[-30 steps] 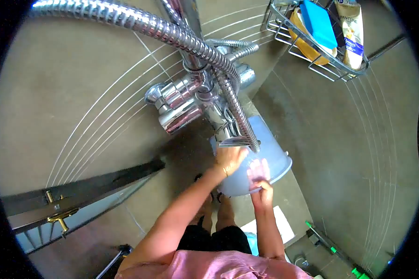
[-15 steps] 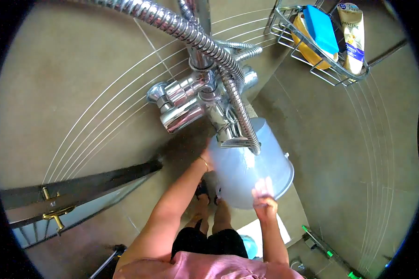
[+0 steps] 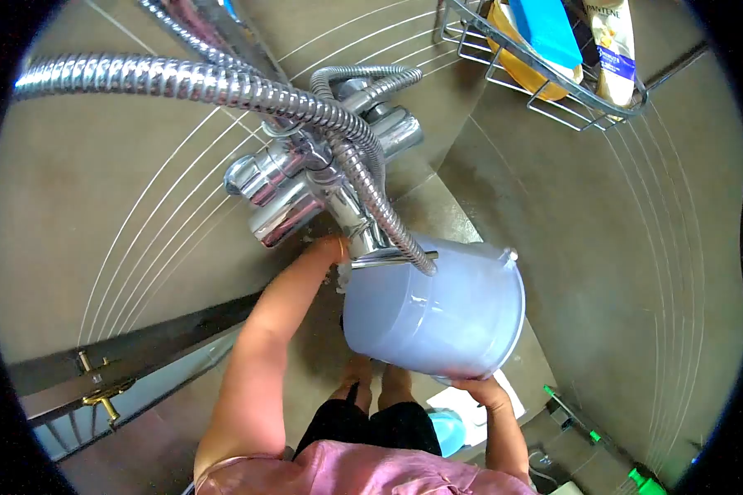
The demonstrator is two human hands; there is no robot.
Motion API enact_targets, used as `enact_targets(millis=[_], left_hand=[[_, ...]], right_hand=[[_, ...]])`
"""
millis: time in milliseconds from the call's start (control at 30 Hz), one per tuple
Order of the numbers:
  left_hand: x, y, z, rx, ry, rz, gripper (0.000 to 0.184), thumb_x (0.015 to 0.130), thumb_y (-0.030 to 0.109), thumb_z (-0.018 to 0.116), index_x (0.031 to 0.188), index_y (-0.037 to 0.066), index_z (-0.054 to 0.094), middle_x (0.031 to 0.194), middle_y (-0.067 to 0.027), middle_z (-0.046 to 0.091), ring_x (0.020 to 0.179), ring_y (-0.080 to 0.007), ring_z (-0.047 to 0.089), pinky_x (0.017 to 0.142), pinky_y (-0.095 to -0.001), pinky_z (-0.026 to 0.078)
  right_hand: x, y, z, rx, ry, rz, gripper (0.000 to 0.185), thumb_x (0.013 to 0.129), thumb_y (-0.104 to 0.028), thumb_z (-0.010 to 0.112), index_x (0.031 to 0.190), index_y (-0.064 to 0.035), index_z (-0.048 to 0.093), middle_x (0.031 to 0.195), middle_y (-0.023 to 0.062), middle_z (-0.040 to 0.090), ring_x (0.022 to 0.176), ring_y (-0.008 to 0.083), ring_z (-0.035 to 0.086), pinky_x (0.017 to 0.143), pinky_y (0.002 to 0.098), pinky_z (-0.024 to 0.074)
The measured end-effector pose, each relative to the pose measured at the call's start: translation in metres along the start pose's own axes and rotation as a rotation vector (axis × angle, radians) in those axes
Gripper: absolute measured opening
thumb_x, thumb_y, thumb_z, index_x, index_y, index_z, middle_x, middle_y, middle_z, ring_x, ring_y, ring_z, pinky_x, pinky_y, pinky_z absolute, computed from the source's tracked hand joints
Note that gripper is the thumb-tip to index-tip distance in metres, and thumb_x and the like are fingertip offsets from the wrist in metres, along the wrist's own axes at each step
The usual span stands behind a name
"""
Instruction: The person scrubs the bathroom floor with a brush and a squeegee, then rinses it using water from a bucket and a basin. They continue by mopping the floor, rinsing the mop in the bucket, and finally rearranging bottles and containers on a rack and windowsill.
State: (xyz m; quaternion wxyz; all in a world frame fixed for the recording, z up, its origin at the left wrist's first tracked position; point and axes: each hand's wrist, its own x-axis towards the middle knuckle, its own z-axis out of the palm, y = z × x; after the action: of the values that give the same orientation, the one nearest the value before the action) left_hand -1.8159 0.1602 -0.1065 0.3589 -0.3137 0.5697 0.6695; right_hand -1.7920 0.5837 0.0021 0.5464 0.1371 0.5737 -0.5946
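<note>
A translucent bluish-white bucket (image 3: pixel 437 309) is tilted on its side below the faucet (image 3: pixel 359 223), its base to the left and its rim to the right. My right hand (image 3: pixel 485 391) grips the bucket at the near side of its rim, the fingers partly hidden beneath it. Close to the bucket's base is my left hand (image 3: pixel 334 247), beside the faucet spout. Its fingers are mostly hidden behind the spout and bucket, and something small and whitish shows just below it.
A ribbed metal shower hose (image 3: pixel 198 82) loops over the faucet. A wire corner rack (image 3: pixel 553 107) holds a blue item and a tube (image 3: pixel 615 62). At left is a dark door frame with a brass latch (image 3: pixel 103 392). A light blue container (image 3: pixel 447 432) stands on the floor.
The bucket has tipped further onto its side, its base swinging left. My right hand has moved from the bucket's side down to its rim; my left hand has shifted up and left.
</note>
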Motion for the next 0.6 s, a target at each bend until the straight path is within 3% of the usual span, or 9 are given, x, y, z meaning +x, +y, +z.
enact_targets(millis=[33,100,167,267,500,600], left_hand=[[-0.001,0.002,-0.003,0.025,0.002,-0.002,0.058,0.084,0.037,0.036,0.129,0.002,0.026,0.128,-0.0141,0.035,0.118,-0.0271,0.032,0.098,-0.0338,0.024],[-0.005,0.004,-0.007,0.066,-0.005,-0.012,0.058,0.084,0.036,0.036,0.129,0.002,0.026,0.128,-0.0141,0.034,0.118,-0.0272,0.032,0.098,-0.034,0.023],[-0.006,0.003,-0.01,0.093,-0.011,-0.018,0.057,0.084,0.036,0.036,0.129,0.002,0.026,0.129,-0.0141,0.034,0.119,-0.0273,0.031,0.098,-0.0343,0.023],[-0.007,0.001,-0.013,0.119,-0.016,-0.021,0.056,0.084,0.035,0.035,0.129,0.002,0.027,0.129,-0.0142,0.034,0.119,-0.0275,0.03,0.098,-0.0347,0.022],[0.004,0.014,-0.006,0.302,0.061,0.038,0.055,0.084,0.033,0.035,0.128,0.003,0.028,0.13,-0.0144,0.033,0.12,-0.0278,0.029,0.099,-0.0357,0.021],[0.013,0.021,0.021,0.494,0.186,0.195,0.054,0.084,0.033,0.035,0.128,0.003,0.028,0.13,-0.0144,0.032,0.121,-0.028,0.028,0.1,-0.0361,0.02]], right_hand=[[-0.001,-0.001,-0.004,0.049,-0.003,0.001,0.051,0.058,0.002,0.064,0.107,-0.0039,0.052,0.104,0.0076,0.055,0.096,0.0213,0.05,0.081,0.0339,0.0411],[0.005,-0.002,-0.016,0.345,-0.167,-0.21,0.056,0.06,-0.003,0.065,0.113,-0.0051,0.048,0.103,0.0069,0.054,0.097,0.023,0.049,0.083,0.0359,0.0405],[0.013,-0.007,-0.029,0.573,-0.02,-0.347,0.056,0.064,-0.01,0.066,0.115,-0.0048,0.043,0.1,0.0073,0.055,0.095,0.023,0.05,0.08,0.0352,0.0419],[0.012,-0.057,0.005,0.385,0.142,-0.38,0.056,0.068,-0.017,0.067,0.116,-0.0047,0.04,0.093,0.0087,0.056,0.087,0.0233,0.053,0.074,0.0357,0.0448],[0.009,-0.021,-0.007,0.325,0.081,-0.352,0.056,0.068,-0.022,0.069,0.113,-0.0039,0.04,0.081,0.0114,0.059,0.072,0.0251,0.058,0.066,0.0372,0.0473],[-0.001,-0.022,-0.003,0.119,-0.025,-0.203,0.041,0.072,-0.017,0.065,0.106,-0.0008,0.048,0.086,0.0127,0.06,0.077,0.0242,0.059,0.07,0.0342,0.0467]])
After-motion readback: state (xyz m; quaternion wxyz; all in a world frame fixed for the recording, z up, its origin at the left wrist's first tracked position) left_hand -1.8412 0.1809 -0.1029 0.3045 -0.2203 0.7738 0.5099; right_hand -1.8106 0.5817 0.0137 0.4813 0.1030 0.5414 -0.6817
